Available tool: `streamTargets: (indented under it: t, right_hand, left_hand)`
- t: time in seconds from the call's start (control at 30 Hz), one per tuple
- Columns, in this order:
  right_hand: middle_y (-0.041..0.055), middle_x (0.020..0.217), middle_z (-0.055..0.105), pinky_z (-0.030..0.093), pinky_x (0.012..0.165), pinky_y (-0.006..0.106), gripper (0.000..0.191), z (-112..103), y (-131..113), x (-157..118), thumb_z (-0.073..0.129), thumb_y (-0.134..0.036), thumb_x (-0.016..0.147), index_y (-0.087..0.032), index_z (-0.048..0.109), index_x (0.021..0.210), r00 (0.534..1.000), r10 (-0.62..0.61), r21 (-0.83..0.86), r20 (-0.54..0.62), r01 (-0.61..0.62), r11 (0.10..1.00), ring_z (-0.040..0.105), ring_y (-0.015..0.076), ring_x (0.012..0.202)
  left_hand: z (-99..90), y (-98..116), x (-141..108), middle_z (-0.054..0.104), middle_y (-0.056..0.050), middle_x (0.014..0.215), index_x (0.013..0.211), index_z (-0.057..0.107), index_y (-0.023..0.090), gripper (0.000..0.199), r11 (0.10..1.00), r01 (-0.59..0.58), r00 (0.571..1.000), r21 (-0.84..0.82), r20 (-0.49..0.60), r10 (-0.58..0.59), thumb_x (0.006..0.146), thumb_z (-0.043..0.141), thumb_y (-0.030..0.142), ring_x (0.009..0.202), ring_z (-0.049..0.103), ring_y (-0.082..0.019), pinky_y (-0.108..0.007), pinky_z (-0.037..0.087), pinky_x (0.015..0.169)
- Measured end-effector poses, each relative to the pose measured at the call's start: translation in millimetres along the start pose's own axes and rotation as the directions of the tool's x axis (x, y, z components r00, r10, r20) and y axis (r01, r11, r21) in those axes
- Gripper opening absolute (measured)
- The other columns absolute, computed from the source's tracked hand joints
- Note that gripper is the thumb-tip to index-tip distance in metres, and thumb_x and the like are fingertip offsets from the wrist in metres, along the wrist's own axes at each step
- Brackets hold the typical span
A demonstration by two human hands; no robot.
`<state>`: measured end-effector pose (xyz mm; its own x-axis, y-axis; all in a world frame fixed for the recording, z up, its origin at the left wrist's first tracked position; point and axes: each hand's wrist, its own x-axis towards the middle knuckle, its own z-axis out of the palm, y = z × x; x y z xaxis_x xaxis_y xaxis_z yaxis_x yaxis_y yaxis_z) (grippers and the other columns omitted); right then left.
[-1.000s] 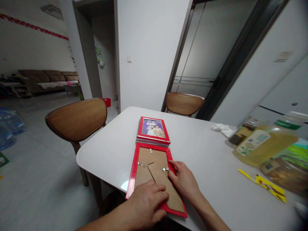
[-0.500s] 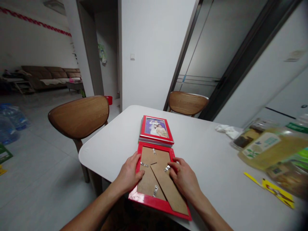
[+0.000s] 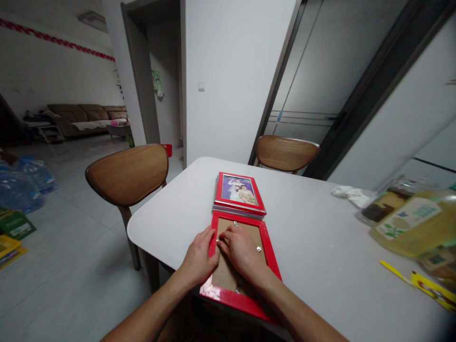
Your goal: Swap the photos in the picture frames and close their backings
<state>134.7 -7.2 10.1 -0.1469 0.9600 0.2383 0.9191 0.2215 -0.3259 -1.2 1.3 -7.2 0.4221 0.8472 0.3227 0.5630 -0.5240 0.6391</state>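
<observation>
A red picture frame (image 3: pixel 272 263) lies face down at the near edge of the white table, its brown backing board (image 3: pixel 223 273) facing up. My left hand (image 3: pixel 201 256) grips the frame's left side, thumb over the border. Reaching across the backing, my right hand (image 3: pixel 239 247) has its fingers closed at the small metal clip (image 3: pixel 217 241) on the left edge, which they partly cover. Another metal clip (image 3: pixel 259 248) shows on the right edge, and others sit at the top and bottom. My right hand and forearm hide most of the stand leg.
Just beyond stands a stack of frames, topped by a red photo frame (image 3: pixel 240 192). To the right are a yellow cutter-like item (image 3: pixel 427 287), an oil bottle (image 3: pixel 402 228), a clear container (image 3: pixel 383 206) and white tissue (image 3: pixel 351 194). Wooden chairs (image 3: pixel 130 173) stand around the table (image 3: pixel 313 228).
My right hand has moved left from the right-hand clip to the left-hand one. The right clip now looks shorter over the backing. My left hand keeps its hold; the view has shifted slightly.
</observation>
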Motion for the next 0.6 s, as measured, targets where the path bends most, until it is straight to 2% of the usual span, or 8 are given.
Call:
streamTargets:
  t: [0.13, 0.23, 0.33, 0.43, 0.6]
  right_hand:
    - [0.0064, 0.077, 0.056, 0.034, 0.071, 0.025, 0.024, 6, 4, 1, 0.04, -0.025, 0.079, -0.017, 0.061, 0.071, 0.999, 0.018, -0.029, -0.047, -0.019, 0.999, 0.049, 0.0149, 0.076]
    - [0.0063, 0.079, 0.056, 0.034, 0.07, 0.024, 0.025, 4, 11, 1, 0.04, -0.028, 0.08, -0.017, 0.062, 0.078, 0.999, 0.022, -0.027, -0.043, -0.023, 0.999, 0.049, 0.0156, 0.078]
    - [0.007, 0.084, 0.056, 0.033, 0.072, 0.025, 0.026, 0, 23, 4, 0.039, -0.029, 0.08, -0.017, 0.061, 0.088, 0.993, 0.098, -0.093, -0.066, -0.104, 0.99, 0.049, 0.0164, 0.081]
    - [0.0093, 0.084, 0.056, 0.032, 0.073, 0.026, 0.027, -3, 37, 9, 0.039, -0.027, 0.079, -0.014, 0.062, 0.086, 0.978, 0.183, -0.166, -0.097, -0.197, 0.966, 0.048, 0.0179, 0.081]
    - [0.0089, 0.083, 0.054, 0.031, 0.07, 0.027, 0.028, -3, 46, 13, 0.039, -0.027, 0.079, -0.017, 0.063, 0.09, 0.975, 0.201, -0.171, -0.092, -0.214, 0.962, 0.046, 0.0178, 0.078]
  left_hand:
    - [0.8, -2, 0, 0.045, -0.01, 0.122, 0.117, 0.041, 0.012, 0.05, 1.0, -0.008, 1.0, -0.016, -0.009, 0.008, 0.067, 0.047, 0.011, 0.112, 0.041, -0.02, -0.036, 0.031, 0.097]
    - [1.8, -4, -1, 0.044, -0.01, 0.123, 0.118, 0.041, 0.014, 0.052, 0.999, 0.0, 1.0, -0.044, -0.014, 0.0, 0.066, 0.048, 0.011, 0.112, 0.04, -0.021, -0.038, 0.031, 0.097]
    - [2.4, -4, -1, 0.044, -0.01, 0.123, 0.118, 0.041, 0.014, 0.053, 0.999, 0.003, 1.0, -0.052, -0.006, -0.004, 0.065, 0.048, 0.011, 0.112, 0.04, -0.021, -0.039, 0.031, 0.097]
    - [2.3, -4, 0, 0.045, -0.012, 0.122, 0.116, 0.042, 0.01, 0.051, 1.0, 0.007, 1.0, -0.023, 0.002, -0.007, 0.065, 0.048, 0.011, 0.112, 0.04, -0.021, -0.037, 0.031, 0.097]
    - [0.6, -1, 0, 0.044, -0.014, 0.123, 0.116, 0.042, 0.006, 0.051, 1.0, 0.012, 1.0, 0.007, 0.024, -0.012, 0.065, 0.048, 0.012, 0.113, 0.04, -0.021, -0.034, 0.03, 0.098]
